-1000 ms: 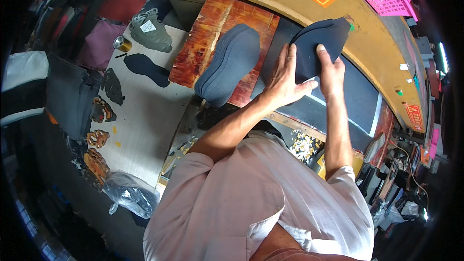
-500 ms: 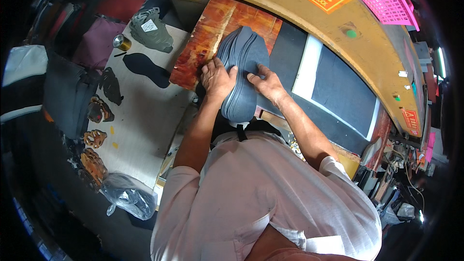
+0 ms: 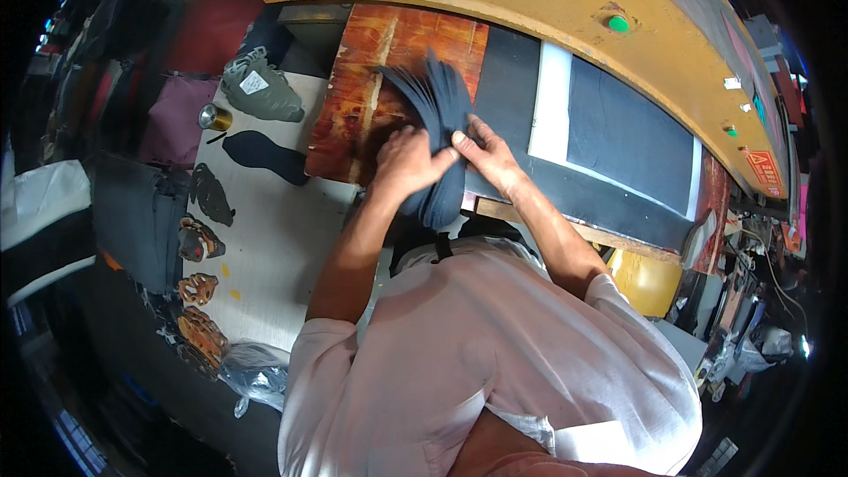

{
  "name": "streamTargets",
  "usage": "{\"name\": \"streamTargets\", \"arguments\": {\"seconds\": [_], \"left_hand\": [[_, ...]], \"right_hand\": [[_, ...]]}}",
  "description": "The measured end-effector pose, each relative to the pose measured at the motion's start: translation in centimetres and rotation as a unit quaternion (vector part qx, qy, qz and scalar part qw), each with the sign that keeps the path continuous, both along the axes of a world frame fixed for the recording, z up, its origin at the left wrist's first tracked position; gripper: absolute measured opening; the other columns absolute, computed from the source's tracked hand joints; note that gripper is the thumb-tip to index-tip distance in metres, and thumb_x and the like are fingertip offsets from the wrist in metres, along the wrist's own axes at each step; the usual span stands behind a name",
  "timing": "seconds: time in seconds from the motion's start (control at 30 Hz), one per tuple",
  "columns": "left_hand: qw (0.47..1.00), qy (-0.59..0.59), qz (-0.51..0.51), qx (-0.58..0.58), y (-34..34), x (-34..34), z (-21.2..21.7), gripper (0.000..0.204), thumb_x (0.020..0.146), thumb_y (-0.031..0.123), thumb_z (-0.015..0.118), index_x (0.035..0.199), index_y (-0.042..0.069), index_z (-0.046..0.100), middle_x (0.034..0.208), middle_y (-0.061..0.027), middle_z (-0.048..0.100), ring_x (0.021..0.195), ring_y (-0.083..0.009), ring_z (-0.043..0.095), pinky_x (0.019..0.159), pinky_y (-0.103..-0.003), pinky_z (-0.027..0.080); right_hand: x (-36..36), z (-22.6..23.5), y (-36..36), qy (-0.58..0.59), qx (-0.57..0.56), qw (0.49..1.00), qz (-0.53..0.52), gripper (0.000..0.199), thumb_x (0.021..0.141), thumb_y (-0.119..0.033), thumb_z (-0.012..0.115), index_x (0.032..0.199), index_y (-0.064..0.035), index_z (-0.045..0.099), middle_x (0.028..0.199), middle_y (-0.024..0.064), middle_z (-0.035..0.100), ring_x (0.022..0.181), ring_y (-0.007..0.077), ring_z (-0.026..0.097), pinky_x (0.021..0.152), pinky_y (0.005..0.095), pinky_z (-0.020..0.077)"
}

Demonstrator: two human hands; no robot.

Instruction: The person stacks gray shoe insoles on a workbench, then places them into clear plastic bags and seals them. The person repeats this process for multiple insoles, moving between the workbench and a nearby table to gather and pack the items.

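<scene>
Both hands now pinch the fanned stack of dark insoles, left hand and right hand gripping its near end, its length pointing away over the worktop

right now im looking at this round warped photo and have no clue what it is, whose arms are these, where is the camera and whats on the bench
The picture comes from a wide fisheye camera worn on a person's head, looking down, so straight edges bend and the corners go dark. The two bare arms and the pale shirt belong to that person.

Both hands meet on a stack of dark, sole-shaped sheets. The left hand lies on the stack and the right hand presses it from the other side, thumb on top. The stack rests on a worn reddish wooden board, beside a black mat with a white strip.

To the left, a pale sheet carries a dark sole cutout, a grey shoe upper and small brown cut pieces.
</scene>
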State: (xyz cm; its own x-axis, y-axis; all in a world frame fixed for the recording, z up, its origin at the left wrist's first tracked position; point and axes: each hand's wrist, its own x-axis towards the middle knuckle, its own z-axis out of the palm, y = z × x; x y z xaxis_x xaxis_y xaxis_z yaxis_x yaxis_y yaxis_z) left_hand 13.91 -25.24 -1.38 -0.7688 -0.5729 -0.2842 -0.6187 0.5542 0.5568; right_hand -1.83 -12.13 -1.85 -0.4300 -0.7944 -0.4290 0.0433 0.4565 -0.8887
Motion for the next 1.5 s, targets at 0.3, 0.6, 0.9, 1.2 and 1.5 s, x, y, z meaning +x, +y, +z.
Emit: {"name": "streamTargets", "arguments": {"seconds": [0.3,0.6,0.9,1.2,1.5], "left_hand": [[0.925,0.273,0.07,0.255,5.3,-3.9,-1.7,0.074,0.098,0.028,0.064,0.154,-0.001,0.025,0.149,-0.0266,0.039,0.141,-0.0379,0.042,0.116,-0.045,0.038],[0.963,0.208,0.077,0.153,5.3,-7.6,-1.4,0.09,0.091,0.038,0.073,0.153,-0.008,0.026,0.154,-0.0344,0.033,0.146,-0.0427,0.036,0.12,-0.05,0.032],[0.882,0.282,0.199,0.32,6.8,-5.5,-3.5,0.093,0.098,0.043,0.066,0.161,-0.003,0.015,0.161,-0.0268,0.03,0.151,-0.0357,0.031,0.122,-0.044,0.029],[0.746,0.595,0.114,0.275,5.9,-8.9,4.9,0.081,0.102,0.067,0.042,0.141,-0.004,0.048,0.132,-0.0195,0.058,0.122,-0.0266,0.055,0.103,-0.041,0.044],[0.794,0.555,0.096,0.228,6.1,-8.7,2.5,0.113,0.09,0.084,0.045,0.153,-0.009,0.031,0.146,-0.0224,0.051,0.137,-0.0297,0.048,0.116,-0.041,0.035]], "right_hand": [[-1.0,1.4,-1.6,0.058,0.031,0.997,0.038,0.118,0.086,-0.067,0.07,0.154,0.0154,0.02,0.143,0.0391,0.048,0.139,0.0431,0.048,0.116,0.0399,0.0392],[-5.5,5.9,-3.4,0.107,0.07,0.988,0.091,0.126,0.078,-0.057,0.083,0.154,0.0181,0.018,0.142,0.0387,0.051,0.136,0.0421,0.052,0.114,0.0379,0.0419],[-5.7,4.4,-3.5,0.22,0.054,0.974,-0.026,0.074,0.067,-0.03,0.084,0.128,0.006,0.062,0.115,0.0249,0.072,0.106,0.033,0.071,0.096,0.0395,0.0544],[-4.4,11.7,2.8,0.055,-0.299,0.95,-0.073,0.084,0.07,-0.012,0.092,0.141,-0.0003,0.047,0.129,0.0155,0.063,0.114,0.0244,0.063,0.1,0.0405,0.0519],[-3.2,8.9,4.3,0.347,-0.318,0.882,-0.023,0.091,0.069,-0.018,0.093,0.146,0.0019,0.049,0.135,0.0195,0.063,0.128,0.0294,0.06,0.11,0.0405,0.0461]]}}
